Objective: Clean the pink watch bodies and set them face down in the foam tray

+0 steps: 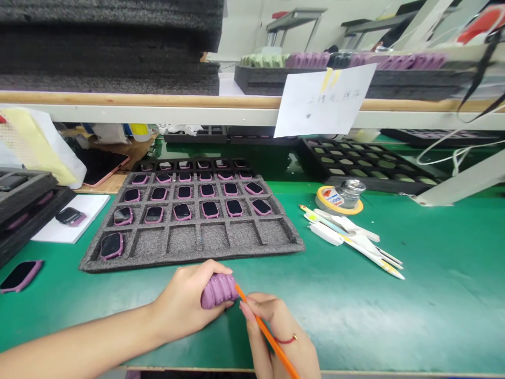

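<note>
My left hand (189, 295) is closed round a short row of purple watch cases (219, 290), pressed side by side above the green table. Pinched in the fingers of my right hand (276, 334) is a thin orange stick (268, 334). Its upper end meets the right side of the row; what tip it has is too small to tell. Just beyond my hands lies a grey foam tray (181, 260), with purple-framed watches (210, 209) in its back rows and one watch (112, 246) in the front left pocket.
To the left are a loose watch (21, 276) and another watch (70, 216) on white paper. On the right lie a yellow tape roll (339, 200), a small metal-topped jar (353, 188) and several pens and tools (355, 237). A shelf edge (158, 115) with foam trays crosses above the table.
</note>
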Demonstrator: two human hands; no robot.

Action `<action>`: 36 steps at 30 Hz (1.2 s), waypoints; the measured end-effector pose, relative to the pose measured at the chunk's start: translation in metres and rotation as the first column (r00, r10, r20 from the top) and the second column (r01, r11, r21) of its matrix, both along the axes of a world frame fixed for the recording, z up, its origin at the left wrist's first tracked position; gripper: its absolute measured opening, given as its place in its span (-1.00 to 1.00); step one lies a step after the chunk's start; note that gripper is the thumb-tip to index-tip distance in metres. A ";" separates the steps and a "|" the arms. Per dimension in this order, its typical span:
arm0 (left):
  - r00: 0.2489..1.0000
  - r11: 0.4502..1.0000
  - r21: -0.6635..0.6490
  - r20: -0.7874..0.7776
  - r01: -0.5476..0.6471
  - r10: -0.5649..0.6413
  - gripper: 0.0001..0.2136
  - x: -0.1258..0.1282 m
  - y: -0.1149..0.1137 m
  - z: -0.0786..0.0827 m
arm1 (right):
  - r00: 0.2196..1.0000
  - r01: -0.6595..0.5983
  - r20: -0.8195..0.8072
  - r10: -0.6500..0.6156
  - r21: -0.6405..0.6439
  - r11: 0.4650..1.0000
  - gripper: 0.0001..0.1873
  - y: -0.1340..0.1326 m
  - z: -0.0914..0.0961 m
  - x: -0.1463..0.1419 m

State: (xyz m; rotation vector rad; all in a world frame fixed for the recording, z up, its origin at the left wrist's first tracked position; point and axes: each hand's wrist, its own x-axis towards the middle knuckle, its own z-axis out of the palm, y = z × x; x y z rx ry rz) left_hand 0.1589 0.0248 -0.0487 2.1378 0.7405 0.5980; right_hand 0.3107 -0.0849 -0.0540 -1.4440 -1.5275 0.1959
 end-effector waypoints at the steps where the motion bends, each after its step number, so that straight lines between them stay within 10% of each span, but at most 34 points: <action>1: 1.000 1.000 -0.010 -0.002 -0.005 0.005 -0.68 0.000 0.000 0.000 | 0.999 -0.038 -0.022 0.038 0.007 0.999 -0.90 0.002 0.001 0.003; 6: 0.995 0.997 -0.077 -0.103 -0.016 0.008 -0.67 -0.003 0.005 0.002 | 0.988 0.105 0.132 -0.078 -0.209 0.972 -0.64 0.012 0.012 0.060; 11: 0.993 0.994 -0.108 -0.114 -0.015 0.003 -0.67 -0.006 0.011 0.000 | 0.835 0.462 0.512 -0.202 -0.454 0.762 -0.64 0.026 0.025 0.144; 18: 0.978 0.891 0.437 0.098 0.123 -0.182 -0.59 -0.002 0.023 -0.002 | 0.661 0.660 0.728 -0.182 -0.449 0.602 -0.75 0.050 0.039 0.207; 22: 0.976 0.868 0.450 -0.041 0.209 -0.214 -0.62 0.007 0.029 0.002 | 0.642 0.666 0.760 -0.102 -0.486 0.565 -0.88 0.061 0.036 0.223; 36: 0.991 0.987 0.102 -0.054 0.127 -0.122 -0.60 -0.013 -0.002 0.023 | 0.725 0.475 0.663 -0.187 -0.284 0.833 -0.80 0.045 0.019 0.225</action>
